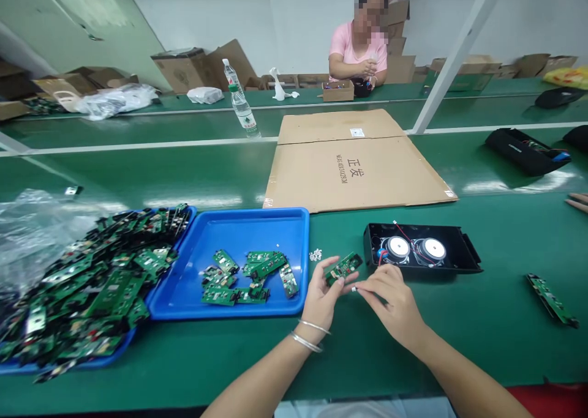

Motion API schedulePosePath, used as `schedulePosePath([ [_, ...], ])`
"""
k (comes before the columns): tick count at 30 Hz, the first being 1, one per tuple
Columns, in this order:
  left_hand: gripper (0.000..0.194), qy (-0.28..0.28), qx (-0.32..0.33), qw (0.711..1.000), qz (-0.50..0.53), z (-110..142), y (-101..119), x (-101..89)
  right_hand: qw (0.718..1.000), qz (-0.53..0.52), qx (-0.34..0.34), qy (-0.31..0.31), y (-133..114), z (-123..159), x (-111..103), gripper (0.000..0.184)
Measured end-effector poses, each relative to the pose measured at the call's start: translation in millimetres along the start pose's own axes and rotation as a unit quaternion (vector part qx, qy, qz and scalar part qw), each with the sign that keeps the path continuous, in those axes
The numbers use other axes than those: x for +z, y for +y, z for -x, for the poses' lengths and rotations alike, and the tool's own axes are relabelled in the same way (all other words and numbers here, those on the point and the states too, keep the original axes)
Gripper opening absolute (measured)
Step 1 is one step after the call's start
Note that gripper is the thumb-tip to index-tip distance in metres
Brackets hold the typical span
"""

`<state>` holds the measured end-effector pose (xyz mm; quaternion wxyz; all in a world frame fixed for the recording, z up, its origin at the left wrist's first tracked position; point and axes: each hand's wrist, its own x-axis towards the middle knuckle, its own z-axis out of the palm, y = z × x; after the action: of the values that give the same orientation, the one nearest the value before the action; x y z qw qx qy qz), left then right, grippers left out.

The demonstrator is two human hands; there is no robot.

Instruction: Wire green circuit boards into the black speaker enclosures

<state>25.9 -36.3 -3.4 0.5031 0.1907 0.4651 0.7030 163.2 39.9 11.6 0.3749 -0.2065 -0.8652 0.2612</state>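
Note:
My left hand (pixel 320 295) is closed on a green circuit board (pixel 344 267), tilted up between thumb and fingers. My right hand (pixel 392 298) pinches a tiny white connector (pixel 353 289) just right of the board's lower edge, apart from it. Behind my right hand lies a black speaker housing (pixel 452 237) with two round silver speakers (pixel 397 248). Red wires (pixel 383 256) rise from it and pass behind my right fingers; whether they run to the connector is hidden. A small heap of white pieces (pixel 315 254) sits near my left fingertips.
A blue tray (pixel 248 217) with several circuit boards stands left, beside another tray heaped with boards (pixel 105 283). A flat cardboard sheet (pixel 316 167) lies ahead. One loose board (pixel 551 298) is at right. A co-worker in pink (pixel 344 44) sits opposite; another person's fingers (pixel 577 202) show at right.

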Motion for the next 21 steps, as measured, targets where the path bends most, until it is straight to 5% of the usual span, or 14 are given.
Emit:
schedulePosePath([
  [3, 0.057, 0.006, -0.013, 1.000, 0.021, 2.1, -1.0, 2.0, 0.999, 0.020, -0.001, 0.047, -0.2, -0.7, 3.0, 0.013],
  [10, 0.033, -0.018, -0.053, 0.994, 0.094, 10.2, -9.4, 5.3, 0.989, 0.082, -0.032, 0.122, 3.4, -2.3, 11.1, 0.015],
  [21, 0.018, -0.087, -0.112, 0.972, 0.190, 8.5, -3.6, 7.9, 0.981, 0.118, -0.069, 0.138, 10.0, 1.6, 14.1, 0.016],
])
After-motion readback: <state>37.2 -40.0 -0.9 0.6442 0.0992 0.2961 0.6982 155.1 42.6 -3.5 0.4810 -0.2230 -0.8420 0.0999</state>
